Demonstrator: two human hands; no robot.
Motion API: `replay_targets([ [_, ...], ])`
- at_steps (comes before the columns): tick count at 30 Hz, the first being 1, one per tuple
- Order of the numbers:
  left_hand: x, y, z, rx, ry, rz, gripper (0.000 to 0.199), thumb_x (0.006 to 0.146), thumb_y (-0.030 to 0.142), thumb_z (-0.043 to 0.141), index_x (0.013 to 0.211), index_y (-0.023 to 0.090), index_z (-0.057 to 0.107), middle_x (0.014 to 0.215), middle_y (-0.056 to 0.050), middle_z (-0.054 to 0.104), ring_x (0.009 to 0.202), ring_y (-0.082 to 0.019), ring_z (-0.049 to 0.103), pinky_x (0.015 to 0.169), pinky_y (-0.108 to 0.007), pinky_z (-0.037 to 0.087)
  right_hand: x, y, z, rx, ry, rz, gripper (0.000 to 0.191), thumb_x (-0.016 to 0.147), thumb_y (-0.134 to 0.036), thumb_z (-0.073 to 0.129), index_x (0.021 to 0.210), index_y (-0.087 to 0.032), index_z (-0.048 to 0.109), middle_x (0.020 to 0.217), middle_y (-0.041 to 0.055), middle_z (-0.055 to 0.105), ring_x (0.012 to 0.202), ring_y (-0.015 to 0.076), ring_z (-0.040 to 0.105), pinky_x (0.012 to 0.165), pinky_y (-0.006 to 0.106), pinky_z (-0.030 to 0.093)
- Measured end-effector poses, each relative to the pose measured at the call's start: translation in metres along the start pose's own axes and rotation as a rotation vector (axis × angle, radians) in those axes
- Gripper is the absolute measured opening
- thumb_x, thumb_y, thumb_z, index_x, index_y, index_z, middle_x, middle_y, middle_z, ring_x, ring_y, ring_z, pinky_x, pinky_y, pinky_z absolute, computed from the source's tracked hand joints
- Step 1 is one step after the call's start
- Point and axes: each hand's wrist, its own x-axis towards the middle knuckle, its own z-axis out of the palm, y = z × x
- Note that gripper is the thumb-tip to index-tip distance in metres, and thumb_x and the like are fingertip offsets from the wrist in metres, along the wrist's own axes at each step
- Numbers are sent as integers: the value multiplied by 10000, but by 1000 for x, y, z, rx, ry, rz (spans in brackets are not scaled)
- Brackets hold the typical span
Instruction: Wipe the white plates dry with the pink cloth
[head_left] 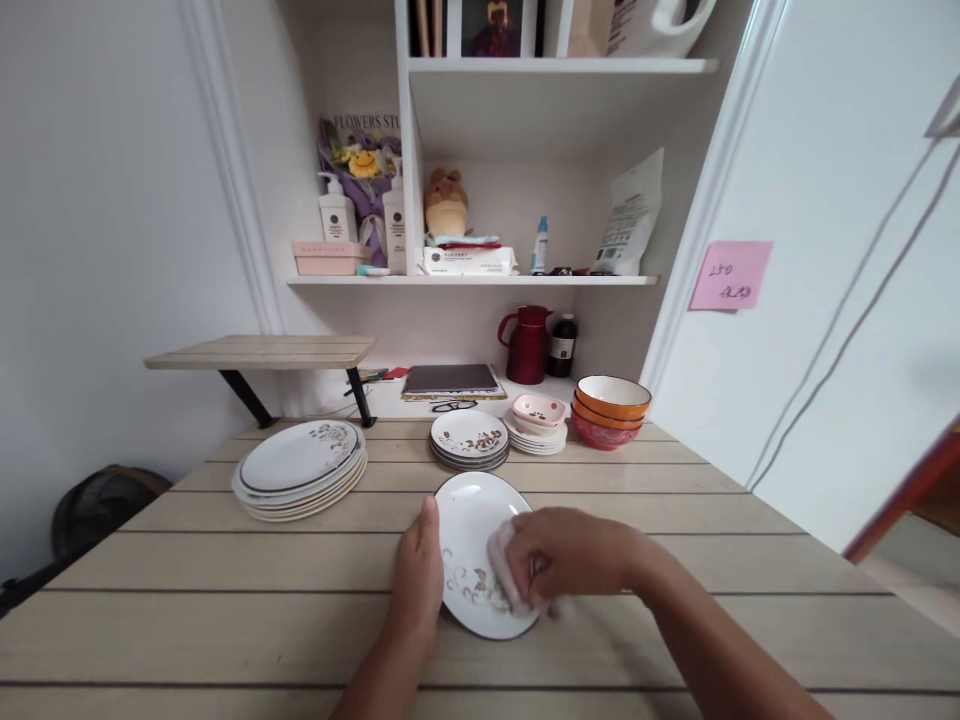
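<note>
An oval white plate (pixel 471 525) with a brown floral print and dark rim is tilted up toward me above the table. My left hand (pixel 418 572) grips its left edge, thumb along the rim and the other fingers hidden. A pale, blurred cloth (pixel 505 568) is bunched in my closed right hand (pixel 574 550) and pressed against the plate's right side. Just behind the plate sits a stack of small dark-rimmed plates (pixel 469 437). A stack of larger oval plates (pixel 300 458) lies at the left.
Small white dishes (pixel 538 412) and a stack of orange and red bowls (pixel 611 405) stand at the back right of the slatted table (pixel 225 620). A small raised shelf (pixel 262 352) rises at back left. Behind are glasses (pixel 454 406), a laptop (pixel 450 378) and a red jug (pixel 528 345).
</note>
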Motion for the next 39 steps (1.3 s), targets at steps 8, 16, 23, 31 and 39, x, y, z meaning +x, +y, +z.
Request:
replay_targets([
  [8,5,-3,1,-21,-24,27,682,770,684,457,1044,99,676,1023,-180,721,990,-305,651,907,-422,473,33,11,18,-363,592,247,154,858,-191,510,900,-213,656,985,57,585,875,193,544,738,287,375],
  [16,9,-6,-3,61,83,-1,791,738,768,369,1020,95,675,1066,-189,705,1099,-330,598,926,-422,448,38,-22,27,-193,487,-264,251,776,-97,596,979,-241,632,1278,41,541,1174,232,456,994,396,315],
  [23,4,-1,0,60,53,0,725,774,717,392,999,93,685,984,-182,727,1053,-319,626,926,-426,456,15,7,6,-68,344,1,188,751,-68,539,831,-214,627,900,-10,597,742,119,537,660,216,371],
  [31,6,-4,0,-16,68,37,637,734,678,515,960,109,694,939,-166,741,987,-321,654,886,-425,487,47,5,35,-210,672,42,210,813,-102,514,969,-208,606,1014,55,561,900,176,517,773,269,375],
  [39,6,-3,-3,94,140,-36,750,765,741,363,987,101,686,1064,-181,710,1092,-330,612,925,-428,466,27,-11,18,-49,303,-198,162,737,-82,583,817,-218,619,896,-9,577,826,141,538,708,222,376],
])
